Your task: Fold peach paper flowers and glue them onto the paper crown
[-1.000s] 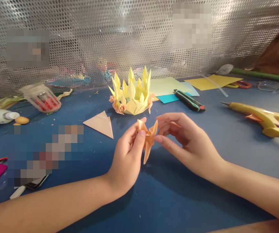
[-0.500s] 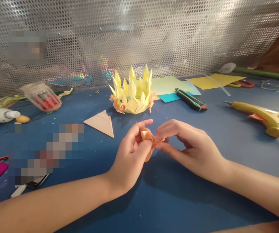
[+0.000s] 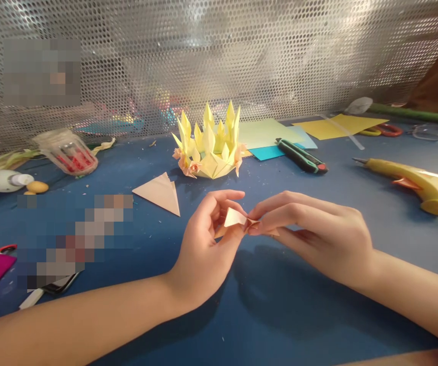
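Between both hands is a small peach paper flower [image 3: 235,217], its folded petals partly hidden by my fingers. My left hand [image 3: 209,249] pinches it from the left with thumb and fingers, the index finger stretched out above. From the right, my right hand [image 3: 318,231] grips a petal between thumb and fingertips. Just behind the hands stands a pale yellow folded-paper crown [image 3: 213,165] with tall points and peach paper flowers [image 3: 194,168] around its base. A folded peach paper triangle [image 3: 159,193] lies left of my left hand.
A yellow glue gun [image 3: 409,175] lies at the right, and a green utility knife [image 3: 300,155] rests near coloured paper sheets [image 3: 341,125]. To the left are a clear jar [image 3: 66,152] and a white bottle [image 3: 3,180]. A perforated metal panel [image 3: 241,56] borders the back.
The paper flower has turned, and a petal now faces up and left. My right hand has shifted slightly right, its fingers laid flatter over the flower.
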Demonstrator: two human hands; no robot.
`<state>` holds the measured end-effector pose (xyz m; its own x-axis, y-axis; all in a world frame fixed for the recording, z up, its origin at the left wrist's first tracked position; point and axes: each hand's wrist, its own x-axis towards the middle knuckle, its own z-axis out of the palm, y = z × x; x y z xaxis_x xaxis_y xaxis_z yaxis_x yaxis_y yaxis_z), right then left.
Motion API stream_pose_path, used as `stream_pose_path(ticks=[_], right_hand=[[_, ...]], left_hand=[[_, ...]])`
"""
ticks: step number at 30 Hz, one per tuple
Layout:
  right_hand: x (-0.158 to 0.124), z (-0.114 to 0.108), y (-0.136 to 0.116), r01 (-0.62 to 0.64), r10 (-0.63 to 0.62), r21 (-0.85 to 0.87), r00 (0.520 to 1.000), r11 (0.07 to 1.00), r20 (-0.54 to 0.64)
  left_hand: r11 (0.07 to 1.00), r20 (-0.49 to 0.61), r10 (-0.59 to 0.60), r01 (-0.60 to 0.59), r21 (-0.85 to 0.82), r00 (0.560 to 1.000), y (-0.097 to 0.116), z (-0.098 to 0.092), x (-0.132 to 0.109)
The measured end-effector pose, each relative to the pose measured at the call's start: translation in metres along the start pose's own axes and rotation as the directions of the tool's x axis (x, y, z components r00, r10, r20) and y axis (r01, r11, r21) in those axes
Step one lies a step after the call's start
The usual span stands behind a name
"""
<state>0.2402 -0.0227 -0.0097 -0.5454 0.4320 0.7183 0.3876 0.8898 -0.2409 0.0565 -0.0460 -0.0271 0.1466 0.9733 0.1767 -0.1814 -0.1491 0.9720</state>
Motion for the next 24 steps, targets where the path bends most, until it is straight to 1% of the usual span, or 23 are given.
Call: stream_pose_path(ticks=[4, 6, 8, 12, 19, 22, 24], right_hand=[[0.000, 0.002, -0.002, -0.097, 0.099, 0.062, 0.994, 0.993, -0.033], [-0.001, 0.003, -0.001, -0.156, 0.161, 0.109, 0.986, 0.982, -0.040], [-0.001, 0.003, -0.001, -0.208, 0.217, 0.164, 0.976, 0.964, -0.037], [-0.001, 0.005, -0.001, -0.288, 0.309, 0.297, 0.951, 0.910, -0.025], [0.001, 0.006, -0.002, -0.355, 0.392, 0.408, 0.920, 0.841, -0.006], [0.004, 0.006, -0.002, -0.418, 0.455, 0.474, 0.890, 0.775, 0.040], [0.006, 0.007, -0.001, -0.466, 0.499, 0.535, 0.861, 0.704, 0.094]], left_hand=[[0.994, -0.004, 0.069, -0.068, 0.088, 0.998, -0.003, -0.001, -0.002], [0.990, 0.015, 0.103, -0.104, 0.098, 0.995, -0.005, -0.001, -0.004], [0.988, 0.033, 0.112, -0.115, 0.099, 0.993, -0.005, -0.002, -0.006], [0.993, 0.065, 0.073, -0.079, 0.093, 0.995, -0.002, -0.002, -0.010], [0.996, 0.033, 0.060, -0.062, 0.068, 0.998, -0.004, 0.002, -0.005], [0.999, 0.029, 0.037, -0.038, 0.032, 0.999, -0.005, 0.002, -0.003], [1.000, 0.016, 0.003, -0.003, 0.003, 1.000, -0.004, 0.002, -0.001]])
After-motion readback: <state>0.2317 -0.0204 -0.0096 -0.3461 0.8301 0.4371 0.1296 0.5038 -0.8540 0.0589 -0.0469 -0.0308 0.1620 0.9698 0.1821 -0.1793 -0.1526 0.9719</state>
